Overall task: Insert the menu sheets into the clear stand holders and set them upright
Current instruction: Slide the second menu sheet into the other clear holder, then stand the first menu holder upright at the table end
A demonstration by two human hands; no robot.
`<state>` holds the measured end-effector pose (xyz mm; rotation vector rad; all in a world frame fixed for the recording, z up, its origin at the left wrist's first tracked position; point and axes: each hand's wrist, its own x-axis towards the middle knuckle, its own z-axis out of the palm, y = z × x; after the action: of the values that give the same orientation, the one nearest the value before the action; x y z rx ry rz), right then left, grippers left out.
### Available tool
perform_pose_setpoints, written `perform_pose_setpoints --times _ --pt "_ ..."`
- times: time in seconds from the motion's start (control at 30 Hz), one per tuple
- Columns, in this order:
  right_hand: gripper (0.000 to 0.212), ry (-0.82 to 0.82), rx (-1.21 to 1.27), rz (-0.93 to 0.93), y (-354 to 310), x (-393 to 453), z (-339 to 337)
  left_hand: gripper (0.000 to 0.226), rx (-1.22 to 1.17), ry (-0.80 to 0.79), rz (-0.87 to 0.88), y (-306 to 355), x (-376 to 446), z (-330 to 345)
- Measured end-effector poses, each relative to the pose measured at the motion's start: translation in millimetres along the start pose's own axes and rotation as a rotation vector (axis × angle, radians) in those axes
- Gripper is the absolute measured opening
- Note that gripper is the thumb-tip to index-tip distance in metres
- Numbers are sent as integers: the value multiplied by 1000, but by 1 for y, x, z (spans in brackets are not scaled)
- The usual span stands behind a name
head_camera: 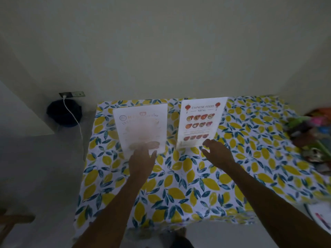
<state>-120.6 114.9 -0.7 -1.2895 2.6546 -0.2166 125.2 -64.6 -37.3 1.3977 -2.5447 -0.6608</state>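
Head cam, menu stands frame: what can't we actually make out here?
- Left menu: print washed out by glare, text unreadable.
- Left hand: fingertips blur into the menu's base; contact unclear.
- Clear holders: edges not distinguishable from the sheets.
- Colourful pile at right: motion-blurred, cut by the frame edge.

The left menu sheet (140, 127) is washed out and smeared, its print unreadable, and its lower edge is hidden behind the left hand (141, 162). Whether a clear holder surrounds it cannot be told. Right of that sheet, the heap of colourful things (311, 133) is blurred beyond naming and cut by the picture's edge. Both forearms run off the bottom.
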Motion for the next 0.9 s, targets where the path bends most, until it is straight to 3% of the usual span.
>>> perform_pose_setpoints --times 0.13,0.27,0.5,0.7,0.9 --pt "30 -6 -6 34 35 6 -8 39 -7 17 123 41 5 17" --pt "29 -18 15 69 74 28 -10 45 68 -73 117 79 23 47" --pt "47 -108 363 173 130 95 2 77 -156 -81 -214 145 63 88" --pt "30 -166 559 31 136 129 19 52 -213 43 -294 160 88 99" --pt "26 -135 553 -50 146 131 28 52 -156 25 -300 166 85 96"
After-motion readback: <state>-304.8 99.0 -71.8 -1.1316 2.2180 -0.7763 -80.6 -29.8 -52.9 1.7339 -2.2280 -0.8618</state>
